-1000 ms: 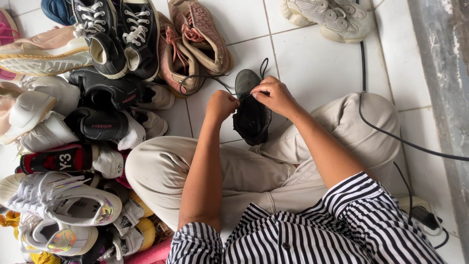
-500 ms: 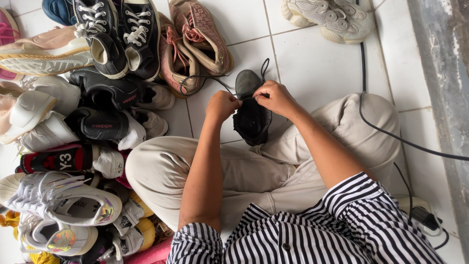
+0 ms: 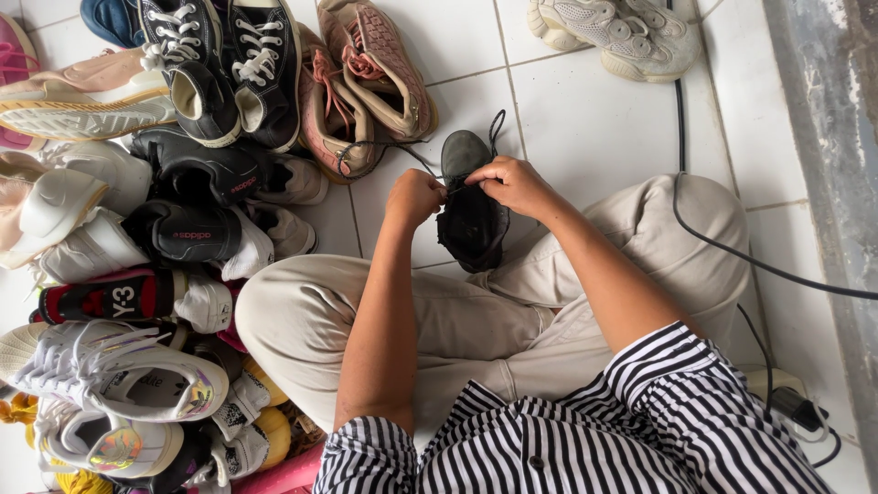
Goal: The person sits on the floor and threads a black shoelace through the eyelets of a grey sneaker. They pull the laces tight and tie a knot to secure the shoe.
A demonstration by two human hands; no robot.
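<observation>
A dark grey-black shoe (image 3: pixel 471 218) rests upright between my crossed legs in beige trousers, toe pointing away from me. My left hand (image 3: pixel 413 196) is closed on a black lace at the shoe's left side. My right hand (image 3: pixel 512 183) pinches the lace over the shoe's top, fingers curled. A loop of black lace (image 3: pixel 497 123) sticks out beyond the toe, and another strand trails left toward the pink shoes.
A heap of shoes fills the left: black high-tops (image 3: pixel 229 64), pink sneakers (image 3: pixel 366 82), white and silver sneakers (image 3: pixel 110 375). A pale chunky pair (image 3: pixel 613 32) lies at the top right. A black cable (image 3: pixel 695 229) runs past my right knee to a plug (image 3: pixel 796 407). White tiled floor (image 3: pixel 567 101).
Both hands have stayed on the shoe's lace with only slight finger movement. The shoe has not visibly shifted.
</observation>
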